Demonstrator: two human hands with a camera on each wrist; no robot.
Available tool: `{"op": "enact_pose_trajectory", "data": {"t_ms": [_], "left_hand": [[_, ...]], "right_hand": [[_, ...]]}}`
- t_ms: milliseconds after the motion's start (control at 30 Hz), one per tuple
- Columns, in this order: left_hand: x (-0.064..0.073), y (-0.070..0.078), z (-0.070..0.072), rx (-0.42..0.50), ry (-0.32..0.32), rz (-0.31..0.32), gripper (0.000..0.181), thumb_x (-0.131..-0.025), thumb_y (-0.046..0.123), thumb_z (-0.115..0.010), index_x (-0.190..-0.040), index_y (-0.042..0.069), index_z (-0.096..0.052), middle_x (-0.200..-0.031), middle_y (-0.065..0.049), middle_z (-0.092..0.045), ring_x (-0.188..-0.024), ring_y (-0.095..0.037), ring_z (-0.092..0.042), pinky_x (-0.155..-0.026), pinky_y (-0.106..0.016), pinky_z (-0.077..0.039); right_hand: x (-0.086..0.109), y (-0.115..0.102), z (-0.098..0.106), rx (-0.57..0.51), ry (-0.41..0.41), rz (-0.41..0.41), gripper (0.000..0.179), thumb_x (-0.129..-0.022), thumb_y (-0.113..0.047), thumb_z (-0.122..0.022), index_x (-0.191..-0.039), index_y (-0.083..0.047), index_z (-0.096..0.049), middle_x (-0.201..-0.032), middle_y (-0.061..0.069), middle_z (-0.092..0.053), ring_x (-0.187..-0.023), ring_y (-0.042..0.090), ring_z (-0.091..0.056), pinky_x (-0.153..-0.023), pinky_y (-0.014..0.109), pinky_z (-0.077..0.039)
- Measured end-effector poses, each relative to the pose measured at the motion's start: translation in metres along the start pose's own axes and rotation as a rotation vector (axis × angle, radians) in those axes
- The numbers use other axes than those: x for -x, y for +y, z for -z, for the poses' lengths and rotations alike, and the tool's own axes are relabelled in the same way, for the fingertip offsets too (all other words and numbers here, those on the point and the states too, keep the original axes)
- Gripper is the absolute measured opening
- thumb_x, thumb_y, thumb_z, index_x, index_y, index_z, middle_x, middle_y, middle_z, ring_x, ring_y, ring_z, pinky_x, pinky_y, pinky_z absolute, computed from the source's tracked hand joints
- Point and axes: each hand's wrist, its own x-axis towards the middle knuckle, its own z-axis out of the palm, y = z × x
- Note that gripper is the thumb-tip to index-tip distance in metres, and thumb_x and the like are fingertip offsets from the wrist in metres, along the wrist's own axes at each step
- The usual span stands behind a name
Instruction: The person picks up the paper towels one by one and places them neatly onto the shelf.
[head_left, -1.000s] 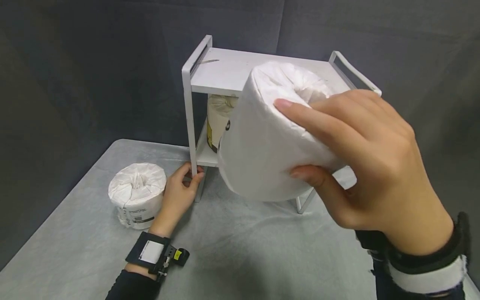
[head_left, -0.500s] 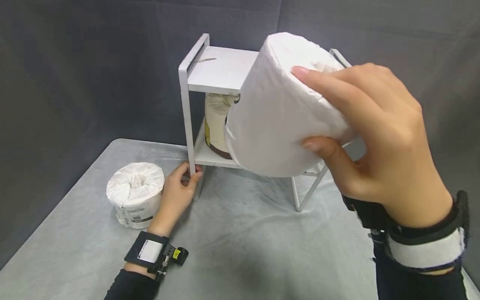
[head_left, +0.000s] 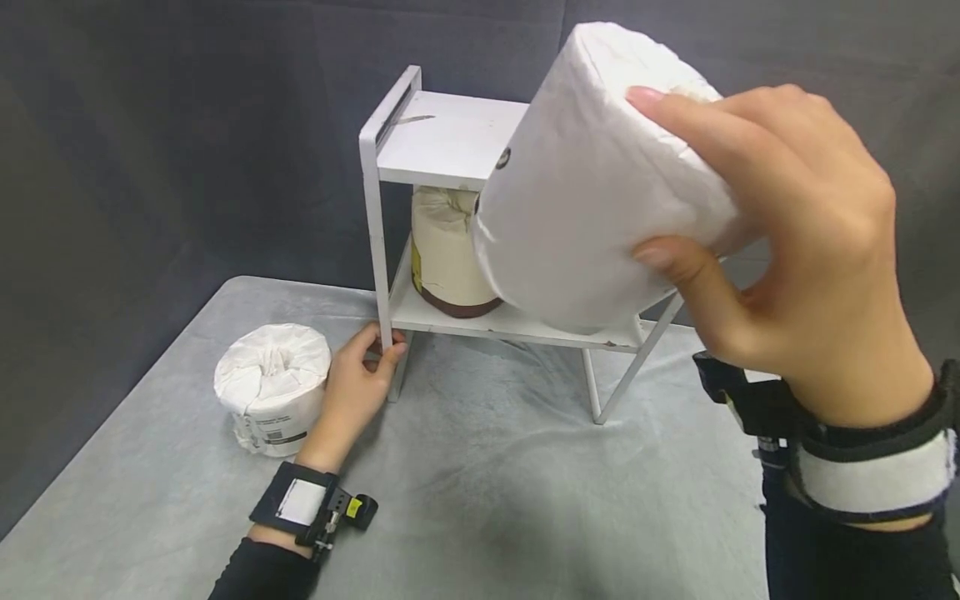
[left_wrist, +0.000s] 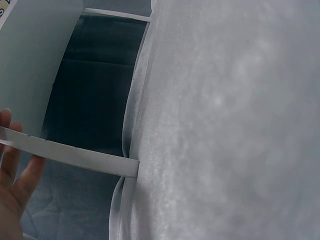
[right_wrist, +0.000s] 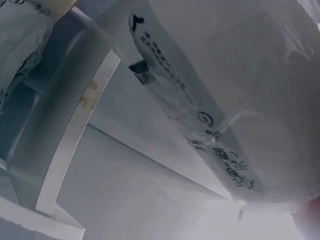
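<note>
My right hand (head_left: 802,225) grips a wrapped toilet paper roll (head_left: 592,200), thumb on its side and fingers over its upper end. The roll is tilted and raised in front of a white two-tier shelf rack (head_left: 450,137), hiding its right part. Printed lettering runs along the held roll's wrapper (right_wrist: 200,120) in the right wrist view. My left hand (head_left: 356,375) holds the rack's front left leg (head_left: 382,308) low down, between thumb and fingers. Another wrapped roll (head_left: 450,250), cream with a brown base band, stands on the lower shelf. Beside my left hand a third roll (head_left: 272,392) stands upright.
A grey cloth covers the table (head_left: 510,500), with a dark backdrop (head_left: 225,150) behind. The rack's side handle (head_left: 390,104) rises above its top board. A printed plastic-wrapped thing (right_wrist: 22,40) appears at the upper left in the right wrist view.
My right hand has moved up and to the right with the roll, which now tilts more. More of the cream roll and lower shelf shows. My left hand stays on the leg.
</note>
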Motion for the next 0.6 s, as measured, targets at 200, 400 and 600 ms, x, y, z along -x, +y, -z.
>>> {"op": "enact_pose_trajectory", "data": {"t_ms": [200, 400, 600], "left_hand": [[0.000, 0.000, -0.001, 0.001, -0.001, -0.009, 0.015, -0.093, 0.019, -0.070, -0.102, 0.007, -0.066, -0.093, -0.007, -0.068, -0.088, -0.020, -0.062, -0.068, -0.031, -0.053], [-0.001, -0.001, -0.002, -0.004, 0.000, -0.010, 0.013, -0.093, 0.018, -0.070, -0.101, 0.008, -0.066, -0.092, -0.006, -0.068, -0.088, -0.021, -0.062, -0.067, -0.025, -0.051], [-0.001, -0.001, -0.003, 0.001, 0.002, -0.011, 0.012, -0.093, 0.016, -0.070, -0.101, 0.008, -0.066, -0.093, -0.006, -0.068, -0.089, -0.022, -0.063, -0.068, -0.026, -0.052]], "right_hand": [[-0.003, 0.002, 0.003, 0.008, 0.052, -0.017, 0.066, -0.062, -0.061, -0.083, -0.109, -0.015, -0.077, -0.092, 0.011, -0.071, -0.082, 0.036, -0.058, -0.088, 0.047, -0.043], [0.000, 0.022, 0.008, 0.080, 0.037, 0.003, 0.073, -0.051, -0.059, -0.087, -0.111, -0.018, -0.077, -0.095, 0.009, -0.072, -0.085, 0.034, -0.060, -0.090, 0.046, -0.043], [-0.008, 0.015, 0.007, 0.154, 0.033, -0.018, 0.069, -0.058, -0.061, -0.083, -0.113, -0.020, -0.076, -0.092, 0.012, -0.071, -0.084, 0.037, -0.059, -0.087, 0.044, -0.043]]}}
